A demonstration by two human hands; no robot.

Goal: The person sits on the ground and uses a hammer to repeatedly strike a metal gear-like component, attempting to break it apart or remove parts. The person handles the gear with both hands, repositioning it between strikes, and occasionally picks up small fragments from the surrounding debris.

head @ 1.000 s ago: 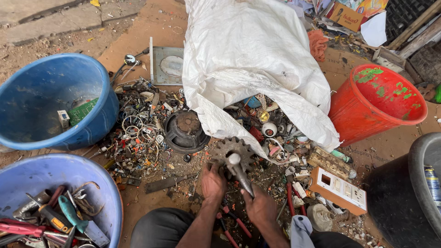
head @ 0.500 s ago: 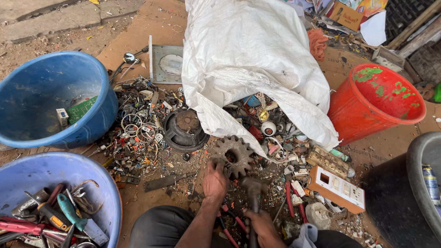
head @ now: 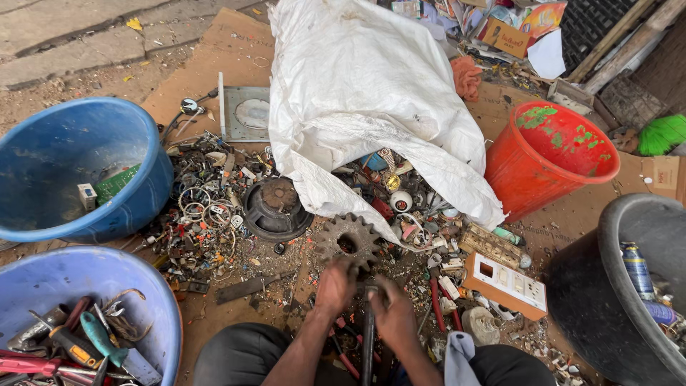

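Note:
A rusty toothed gear point(head: 348, 241) lies flat in the scrap on the ground in front of me. My left hand point(head: 334, 287) is curled at its near edge and seems to grip it. Just to the right, my right hand point(head: 392, 314) is closed around a dark metal tool point(head: 368, 343) that runs straight down between my knees. The tool's top end sits just below the gear, between my two hands. My fingers hide where the tool meets the gear.
A white sack point(head: 364, 100) spills scrap behind the gear, and a black speaker point(head: 276, 207) lies to its left. Two blue basins point(head: 153, 154) point(head: 168, 307) stand left, a red bucket point(head: 529, 175) and a grey tub point(head: 607, 236) right. A switch plate point(head: 509, 284) lies nearby.
The tool was raised with its head over the gear and has come down and back toward me. My left hand shifted up to the gear's near edge.

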